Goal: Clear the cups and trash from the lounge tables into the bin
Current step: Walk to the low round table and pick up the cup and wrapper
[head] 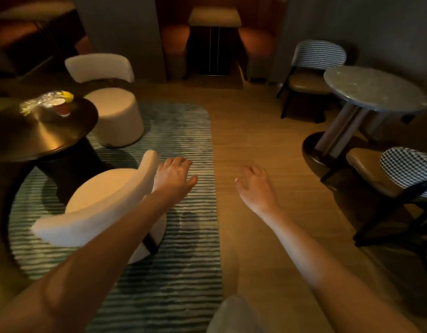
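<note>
Hands: two are reaching forward over the floor, the left hand (175, 175) and the right hand (252, 182), both with fingers loosely spread and holding nothing.
Near chair: one cream chair (99, 205) is standing just under the left forearm, on the striped green rug (183, 272), between the person and the dark tabletop.
Dark tabletop: one round dark tabletop (39, 131) is sitting at the left, well apart from both hands.
Cups: one red paper cup (61, 106) is standing upright on the far part of that tabletop.
Trash: one crumpled clear plastic wrapper (38, 102) is lying just beside the cup, with a yellow scrap (67, 96) at its far end.
Far chair: a second cream chair (111, 102) is standing behind the dark tabletop.
Right side: one round marble tabletop (373, 90) is standing bare, with two checked-back chairs (318, 58) (407, 169) around it.
</note>
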`<state>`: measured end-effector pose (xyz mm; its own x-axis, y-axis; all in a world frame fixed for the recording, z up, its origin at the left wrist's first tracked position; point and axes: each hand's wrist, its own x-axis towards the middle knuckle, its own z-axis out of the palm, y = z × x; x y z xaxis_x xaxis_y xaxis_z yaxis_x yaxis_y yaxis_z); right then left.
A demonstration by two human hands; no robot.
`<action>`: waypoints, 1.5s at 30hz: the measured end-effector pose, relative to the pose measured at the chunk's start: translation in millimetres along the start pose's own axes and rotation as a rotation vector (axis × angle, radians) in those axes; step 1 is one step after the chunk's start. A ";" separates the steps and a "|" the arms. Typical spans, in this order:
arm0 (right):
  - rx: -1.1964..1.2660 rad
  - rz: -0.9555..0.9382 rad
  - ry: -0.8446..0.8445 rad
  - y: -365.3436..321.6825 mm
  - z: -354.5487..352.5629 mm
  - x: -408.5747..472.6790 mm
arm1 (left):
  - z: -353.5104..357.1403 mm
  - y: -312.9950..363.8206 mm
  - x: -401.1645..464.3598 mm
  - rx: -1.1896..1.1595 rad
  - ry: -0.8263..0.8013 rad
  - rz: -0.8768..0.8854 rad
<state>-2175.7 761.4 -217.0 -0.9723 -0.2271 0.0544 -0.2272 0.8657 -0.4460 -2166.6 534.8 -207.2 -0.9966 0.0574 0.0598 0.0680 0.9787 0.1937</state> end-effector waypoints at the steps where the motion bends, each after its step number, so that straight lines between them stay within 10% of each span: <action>1: 0.000 -0.003 0.000 6.3 1.5 23.6 | 5.4 -3.5 23.3 0.002 0.007 0.002; 19: -0.033 -0.322 -0.231 57.7 21.4 492.4 | 55.0 -104.3 381.1 0.005 0.009 -0.370; 45: -0.162 -0.708 -0.533 -109.3 211.0 1001.8 | 94.8 -393.7 723.3 -0.008 -0.050 -0.934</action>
<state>-3113.4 345.1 -302.2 -0.4565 -0.8731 -0.1711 -0.8077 0.4874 -0.3317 -2918.6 209.8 -333.0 -0.6486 -0.7430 -0.1653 -0.7611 0.6314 0.1487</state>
